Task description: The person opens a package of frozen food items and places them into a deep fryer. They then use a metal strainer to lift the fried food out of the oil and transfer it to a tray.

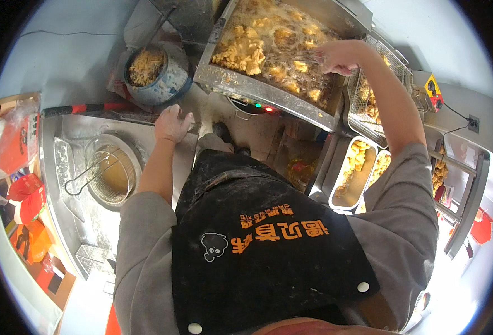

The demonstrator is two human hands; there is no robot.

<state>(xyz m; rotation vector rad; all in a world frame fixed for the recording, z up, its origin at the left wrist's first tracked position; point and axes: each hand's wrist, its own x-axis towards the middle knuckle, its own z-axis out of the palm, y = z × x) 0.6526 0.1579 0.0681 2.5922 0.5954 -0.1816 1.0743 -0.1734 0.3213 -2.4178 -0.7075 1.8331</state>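
My right hand (341, 57) is over the right part of a deep fryer (267, 99) of bubbling oil. Its fingers are closed on the end of a thin wire utensil (290, 55), whose far part reaches towards the oil; its exact kind is hard to tell. Battered fried pieces (246, 52) are heaped at the fryer's left, and more float around the utensil. My left hand (173, 124) rests on the corner of a steel counter (183, 146), fingers spread, dusted with what looks like flour, holding nothing.
A wire basket (372, 79) with fried pieces adjoins the fryer's right side. Below it stand metal trays (365, 184) of fried food. A blue bucket (158, 90) of crumbs stands left of the fryer. A strainer (110, 171) sits in a pot on the left counter.
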